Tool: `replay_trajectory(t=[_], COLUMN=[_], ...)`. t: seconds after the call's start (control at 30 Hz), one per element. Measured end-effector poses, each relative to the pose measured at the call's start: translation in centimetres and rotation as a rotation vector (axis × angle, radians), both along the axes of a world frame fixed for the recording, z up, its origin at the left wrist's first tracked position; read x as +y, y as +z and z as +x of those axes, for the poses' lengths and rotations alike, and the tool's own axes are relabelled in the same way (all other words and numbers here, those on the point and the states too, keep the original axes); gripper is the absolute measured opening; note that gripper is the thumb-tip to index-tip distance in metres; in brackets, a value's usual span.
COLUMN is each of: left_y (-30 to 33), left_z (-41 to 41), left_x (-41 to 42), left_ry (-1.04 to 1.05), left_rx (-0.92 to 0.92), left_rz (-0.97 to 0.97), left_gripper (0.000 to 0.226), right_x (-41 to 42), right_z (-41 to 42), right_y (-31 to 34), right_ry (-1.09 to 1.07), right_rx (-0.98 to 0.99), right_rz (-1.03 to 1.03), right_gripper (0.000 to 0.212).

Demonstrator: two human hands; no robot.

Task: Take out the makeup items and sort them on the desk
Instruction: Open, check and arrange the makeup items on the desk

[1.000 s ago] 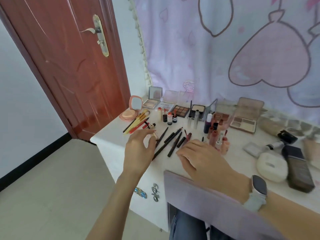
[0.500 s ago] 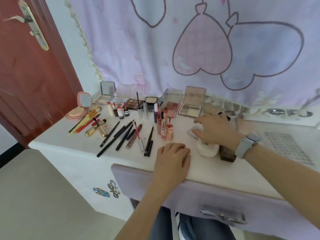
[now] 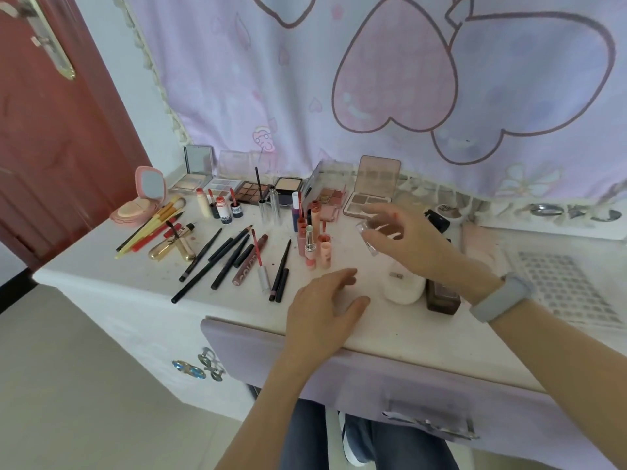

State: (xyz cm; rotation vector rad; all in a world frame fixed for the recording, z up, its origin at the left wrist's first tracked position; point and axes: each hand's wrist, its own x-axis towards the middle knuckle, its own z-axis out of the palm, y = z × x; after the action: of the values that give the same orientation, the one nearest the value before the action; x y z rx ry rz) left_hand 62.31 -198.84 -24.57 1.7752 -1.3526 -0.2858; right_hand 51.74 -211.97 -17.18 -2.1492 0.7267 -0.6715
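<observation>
Right hand (image 3: 412,237) blurred, hiding most of its clear case (image 3: 368,234)

A white tabletop (image 3: 101,266) carries the makeup. The landmark is the cluster of pink lipstick tubes (image 3: 314,242) standing upright near its middle. Left of the cluster lie black pencils and liners (image 3: 217,257), fanned side by side. Further left lie two gold tubes (image 3: 173,249) and a bundle of yellow-handled brushes (image 3: 152,222), with a pink compact (image 3: 139,201) open beyond them. Behind the cluster, open palettes (image 3: 254,189) line the back edge. Right of the cluster sit a white puff case (image 3: 403,288) and a dark brown bottle (image 3: 442,296), touching.
</observation>
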Motion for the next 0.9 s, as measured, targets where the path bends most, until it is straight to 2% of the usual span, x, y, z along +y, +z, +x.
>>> replay_trajectory(t=[0.07,0.13,0.27,0.43,0.53,0.7,0.77,0.9], left_y=[0.2,0.3,0.1,-0.2,-0.3,0.0,-0.2,-0.6], left_z=[-0.1,-0.1,-0.4,-0.7,-0.7,-0.6,-0.6,-0.9], left_x=[0.1,0.3,0.6,0.7,0.7,0.4,0.2,0.1], left_ry=[-0.02,-0.027,0.011,0.137,0.093,0.026,0.06,0.094], left_rx=[0.178,0.239,0.138,0.106,0.157,0.157,0.1,-0.14], left_rz=[-0.069,-0.146,-0.253,-0.333,-0.288,-0.174,-0.102,0.013], left_gripper=[0.054,0.064,0.07,0.052,0.067,0.076,0.07,0.054], right_x=[1.0,2.0,3.2,3.4,2.9,0.1,-1.5,-4.4], right_z=[-0.9,-1.3,-0.8,-0.4,-0.5,-0.4,0.0,1.4], right_y=[0.0,-0.3,-0.8,-0.9,-0.8,-0.3,-0.2,0.0], right_ry=[0.025,0.048,0.054,0.128,0.115,-0.038,-0.118,-0.339], right_rx=[-0.037,0.014,0.116,0.119,0.07,-0.002,-0.02,-0.154], right_rz=[0.094,0.093,0.032,0.088,0.125,0.254,0.297,0.357], right_gripper=[0.036,0.034,0.033,0.022,0.009,0.017,0.016,0.018])
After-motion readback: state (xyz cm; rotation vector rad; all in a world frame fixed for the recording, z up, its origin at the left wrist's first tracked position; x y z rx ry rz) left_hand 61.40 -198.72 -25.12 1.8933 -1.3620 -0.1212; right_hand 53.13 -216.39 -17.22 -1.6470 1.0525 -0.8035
